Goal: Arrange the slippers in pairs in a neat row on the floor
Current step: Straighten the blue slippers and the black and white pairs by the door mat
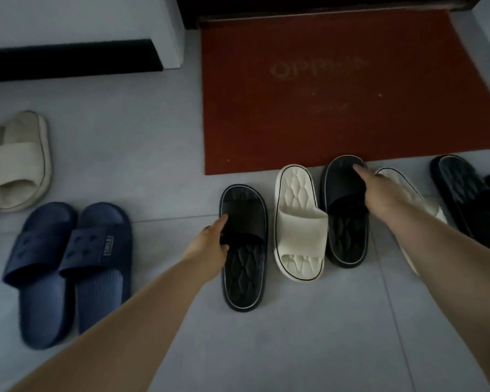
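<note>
- Your left grip (210, 244) pinches the strap of the left dark slipper (245, 278), with the thumb on the strap's outer edge and the fingers tucked under its heel-side opening.
- Your right grip (379, 190) lies across the strap of the right dark slipper (347, 236), one finger reaching toward the toe. I cannot tell whether it has closed on the strap.
- Both dark slippers sit flat on the floor (309, 335), toes toward the mat (337, 94). The right one's toe touches the mat's near edge.
- A white slipper (299, 222) stands between them and splits the pair. Its mate (402, 188) lies tilted under your right forearm.
- A blue pair (68, 264) and a beige pair (20, 165) already sit side by side toward the floor's left side. More dark slippers (464, 193) lie at the far right.
- These look like moulded foam slides, so they are probably light, a little springy and not fragile.
- The strap is the best hold. Hook your fingers under it and lift rather than drag, since the sole would likely catch on the tile and could knock the white slipper askew.
</note>
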Demonstrator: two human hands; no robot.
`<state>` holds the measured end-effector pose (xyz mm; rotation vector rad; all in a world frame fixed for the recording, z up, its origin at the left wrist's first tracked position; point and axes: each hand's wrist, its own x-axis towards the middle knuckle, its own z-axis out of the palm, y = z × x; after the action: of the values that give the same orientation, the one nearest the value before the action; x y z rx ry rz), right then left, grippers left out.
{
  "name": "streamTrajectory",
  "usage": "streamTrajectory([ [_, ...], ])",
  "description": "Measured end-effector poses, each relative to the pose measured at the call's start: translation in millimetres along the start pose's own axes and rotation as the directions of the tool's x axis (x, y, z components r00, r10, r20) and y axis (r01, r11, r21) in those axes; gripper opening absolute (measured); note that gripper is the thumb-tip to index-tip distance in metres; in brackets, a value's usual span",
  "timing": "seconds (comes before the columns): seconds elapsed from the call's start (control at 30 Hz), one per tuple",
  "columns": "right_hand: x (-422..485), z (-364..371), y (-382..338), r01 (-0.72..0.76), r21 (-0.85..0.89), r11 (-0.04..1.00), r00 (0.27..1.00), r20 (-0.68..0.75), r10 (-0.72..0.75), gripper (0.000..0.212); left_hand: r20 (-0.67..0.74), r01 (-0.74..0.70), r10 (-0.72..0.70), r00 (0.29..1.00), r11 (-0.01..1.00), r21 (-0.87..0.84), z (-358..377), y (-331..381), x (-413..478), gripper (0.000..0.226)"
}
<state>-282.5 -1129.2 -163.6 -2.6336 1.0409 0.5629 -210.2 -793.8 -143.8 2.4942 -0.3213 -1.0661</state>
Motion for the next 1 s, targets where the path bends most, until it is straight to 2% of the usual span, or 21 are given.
streamTrajectory([
  [0.1,-16,-22,0,-0.033,-0.077,0.997,0.993,-0.116,0.024,0.067,0.012,-0.032,0.033,0.999,0.998,-0.057,-1,-7,6,0.062],
  [0.17,-36,-49,-8,-0.063,-0.051,0.997,0.981,-0.187,0.053,0.066,0.011,-0.058,0.061,0.998,0.982,-0.180,-9,-19,12,0.061],
  [0.2,-49,-65,-15,-0.039,-0.021,0.999,0.972,-0.234,0.033,0.068,0.001,-0.062,0.064,0.998,0.964,-0.257,-16,-26,17,0.060],
  [0.27,-78,-85,-48,0.106,0.079,0.991,0.943,-0.323,-0.075,0.067,-0.052,-0.061,0.043,0.998,0.910,-0.411,-38,-43,25,0.053],
  [0.33,-104,-82,-103,0.277,0.179,0.944,0.936,-0.271,-0.223,0.066,-0.130,-0.054,-0.025,0.991,0.822,-0.567,-66,-59,30,0.044],
  [0.4,-125,-55,-165,0.391,0.272,0.879,0.920,-0.125,-0.371,0.067,-0.224,-0.107,-0.055,0.973,0.754,-0.648,-91,-75,31,0.038],
  [0.47,-138,-17,-218,0.452,0.307,0.837,0.884,-0.028,-0.467,0.068,-0.343,-0.155,-0.059,0.938,0.811,-0.564,-108,-86,26,0.035],
  [0.57,-148,41,-263,0.480,0.225,0.848,0.854,0.102,-0.510,0.072,-0.477,-0.177,-0.007,0.879,0.923,-0.341,-115,-99,16,0.037],
  [0.63,-153,68,-271,0.448,0.172,0.877,0.865,0.164,-0.474,0.069,-0.381,-0.175,0.048,0.923,0.935,-0.308,-108,-101,10,0.038],
  [0.7,-159,82,-266,0.372,0.211,0.904,0.896,0.172,-0.409,0.061,-0.167,-0.171,0.130,0.977,0.949,-0.264,-91,-105,5,0.041],
  [0.8,-177,81,-243,0.353,0.295,0.888,0.887,0.195,-0.418,0.059,0.073,-0.246,0.250,0.965,0.967,-0.064,-66,-117,0,0.056],
  [0.9,-207,58,-203,0.394,0.295,0.871,0.869,0.190,-0.457,0.057,0.103,-0.265,0.263,0.959,0.964,0.009,-54,-121,-8,0.063],
  [1.0,-241,24,-152,0.332,0.200,0.922,0.909,0.194,-0.370,0.058,0.123,-0.259,0.252,0.960,0.965,0.042,-50,-114,-18,0.067],
])
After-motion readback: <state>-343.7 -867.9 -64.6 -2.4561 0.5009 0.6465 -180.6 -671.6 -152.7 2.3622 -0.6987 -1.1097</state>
